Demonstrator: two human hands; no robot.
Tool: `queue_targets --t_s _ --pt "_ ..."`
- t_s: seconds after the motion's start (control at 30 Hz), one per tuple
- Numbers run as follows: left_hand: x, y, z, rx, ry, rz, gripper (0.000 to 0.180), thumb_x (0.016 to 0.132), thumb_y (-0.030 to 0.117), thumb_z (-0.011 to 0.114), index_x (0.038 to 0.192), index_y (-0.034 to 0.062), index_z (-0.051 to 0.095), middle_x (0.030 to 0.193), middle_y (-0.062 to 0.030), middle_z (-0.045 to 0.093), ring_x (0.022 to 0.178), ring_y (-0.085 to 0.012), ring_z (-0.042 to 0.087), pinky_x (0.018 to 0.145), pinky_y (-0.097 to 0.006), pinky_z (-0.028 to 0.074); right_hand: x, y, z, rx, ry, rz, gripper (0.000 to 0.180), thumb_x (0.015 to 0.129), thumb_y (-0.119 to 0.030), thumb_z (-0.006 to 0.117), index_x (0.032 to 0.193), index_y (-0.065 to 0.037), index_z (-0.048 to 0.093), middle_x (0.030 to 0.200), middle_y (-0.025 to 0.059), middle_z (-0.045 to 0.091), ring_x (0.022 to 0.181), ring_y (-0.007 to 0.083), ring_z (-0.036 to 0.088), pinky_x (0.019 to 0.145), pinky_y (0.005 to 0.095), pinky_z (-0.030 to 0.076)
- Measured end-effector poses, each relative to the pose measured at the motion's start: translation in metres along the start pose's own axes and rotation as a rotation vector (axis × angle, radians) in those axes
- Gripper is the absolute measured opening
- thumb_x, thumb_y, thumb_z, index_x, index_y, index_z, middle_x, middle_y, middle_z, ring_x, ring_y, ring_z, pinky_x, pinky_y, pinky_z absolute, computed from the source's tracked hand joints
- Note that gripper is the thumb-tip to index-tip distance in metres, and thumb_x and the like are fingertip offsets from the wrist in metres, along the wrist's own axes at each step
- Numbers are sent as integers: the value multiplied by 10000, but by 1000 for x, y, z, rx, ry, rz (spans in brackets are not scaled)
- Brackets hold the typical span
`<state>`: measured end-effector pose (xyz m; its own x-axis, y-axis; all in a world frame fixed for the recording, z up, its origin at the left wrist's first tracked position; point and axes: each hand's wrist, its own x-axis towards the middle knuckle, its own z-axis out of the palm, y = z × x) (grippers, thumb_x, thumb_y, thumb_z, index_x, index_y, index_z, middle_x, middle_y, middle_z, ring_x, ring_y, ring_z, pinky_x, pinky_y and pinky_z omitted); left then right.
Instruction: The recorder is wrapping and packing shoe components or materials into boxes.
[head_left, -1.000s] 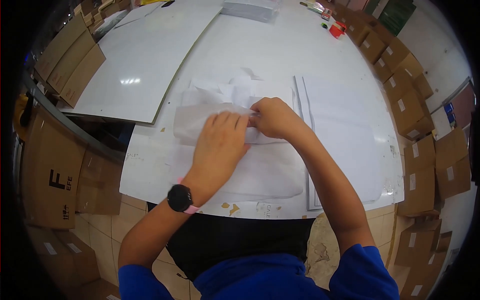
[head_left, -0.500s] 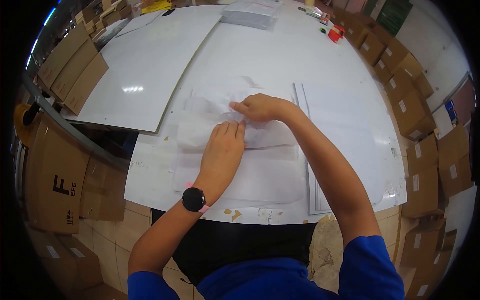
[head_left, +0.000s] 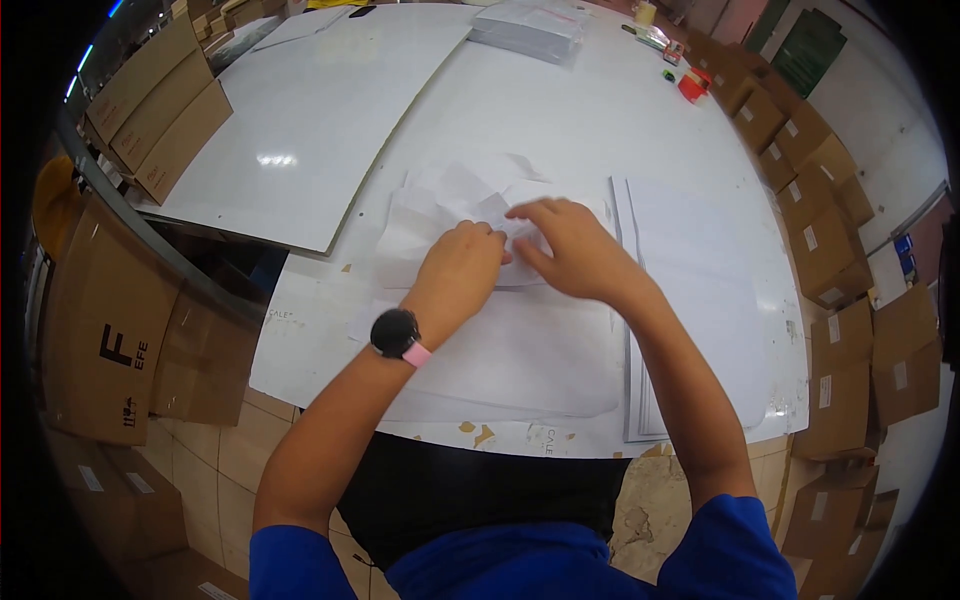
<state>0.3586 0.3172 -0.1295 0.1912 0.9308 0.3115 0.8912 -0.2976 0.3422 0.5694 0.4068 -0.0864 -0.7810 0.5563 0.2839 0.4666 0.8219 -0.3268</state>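
A crumpled bundle of thin white paper lies on the white table, on top of flat white sheets. With a dark round watch and pink strap at its wrist, my left hand has its fingers curled down into the crumpled paper, gripping it. Just to the right, over the bundle's right side, hovers my right hand. Its thumb and fingers are apart with nothing between them, slightly blurred. The fingertips of my left hand are partly hidden by the paper and its own knuckles.
A stack of white sheets lies right of the bundle. A separate white board covers the left side, bearing long cardboard boxes. At the far end sit a plastic-wrapped stack and a red tape roll. Cartons line the right wall.
My right hand has come off the paper, shifted right and spread its fingers. My left hand has curled its fingers into the paper, which is more bunched up. The whole view has shifted slightly.
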Motion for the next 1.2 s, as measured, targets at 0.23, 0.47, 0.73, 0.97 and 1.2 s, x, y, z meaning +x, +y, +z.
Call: queue_targets --t_s 0.23,0.47,0.73,0.97,1.2 --pt "19 -10 -17 -132 -53 -135 367 1131 200 723 1437 -3 736 1232 -253 776 1149 -476 739 989 -523 590 -8 1 16 2 -20 128 441 1089 -382 798 1322 -8 815 1232 197 845 1202 389 777 1125 491 562" --pt "-11 9 -2 6 146 64 476 1069 151 788 1497 -26 680 1358 -201 728 1306 -390 680 1144 -476 559 27 20 -5 186 -279 240 376 1134 -287 736 1346 11 819 1266 243 835 1167 424 790 1049 472 608" --pt "-19 25 12 130 167 70 481 1020 118 800 1461 -27 674 1357 -174 692 1294 -371 641 1172 -473 523 70 11 30 391 -104 273 620 1203 -521 560 1223 20 861 1175 265 848 1103 446 796 1004 506 618" --pt "-26 24 17 139 191 16 481 1024 130 798 1459 -31 670 1385 -171 681 1297 -362 638 1175 -471 522 84 5 20 181 -459 313 737 1213 -594 473 1209 22 877 1146 283 846 1051 415 805 989 483 617" --pt "-13 20 11 135 162 30 449 1054 135 776 1457 -43 685 1384 -171 689 1287 -359 655 1183 -470 521 84 37 14 271 -446 406 664 1210 -557 507 1219 -9 882 1177 236 854 1113 375 785 1034 461 596"
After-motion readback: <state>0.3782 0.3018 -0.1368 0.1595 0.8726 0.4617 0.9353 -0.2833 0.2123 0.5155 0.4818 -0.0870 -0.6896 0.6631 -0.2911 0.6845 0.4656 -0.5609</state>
